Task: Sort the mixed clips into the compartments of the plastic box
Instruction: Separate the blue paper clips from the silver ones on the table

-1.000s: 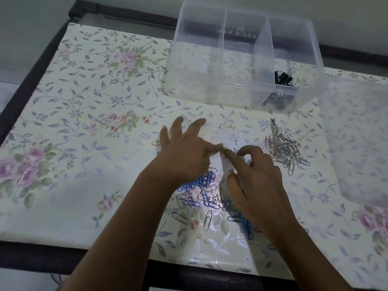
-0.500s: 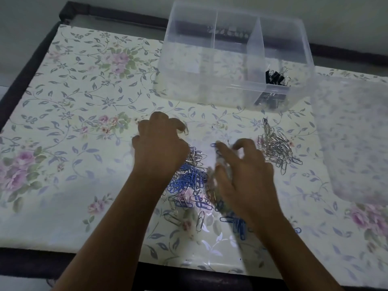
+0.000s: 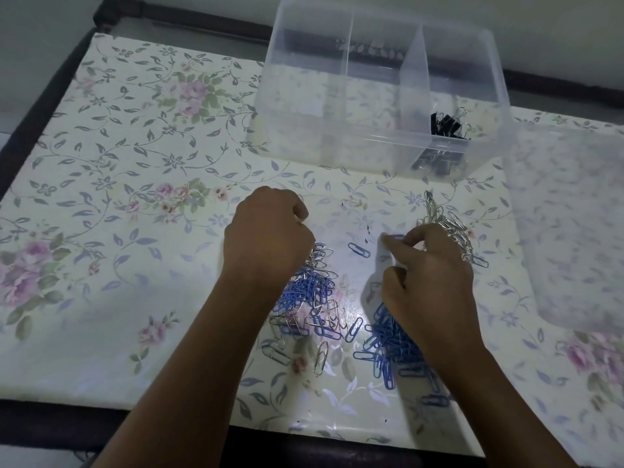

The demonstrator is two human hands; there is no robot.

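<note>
A floral tablecloth (image 3: pixel 135 163) covers the dark-framed table (image 3: pixel 50 423); a translucent lid (image 3: pixel 574 231) lies at its right side.

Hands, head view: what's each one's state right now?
Left hand: fingers curled in a fist; whether it holds anything cannot be told.
Right hand: fingers pinch what looks like a blue paper clip.

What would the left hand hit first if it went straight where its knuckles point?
Left hand: probably the front wall of the clear plastic compartment box. Only floral tablecloth lies between. The hand's height above the table is unclear.
</note>
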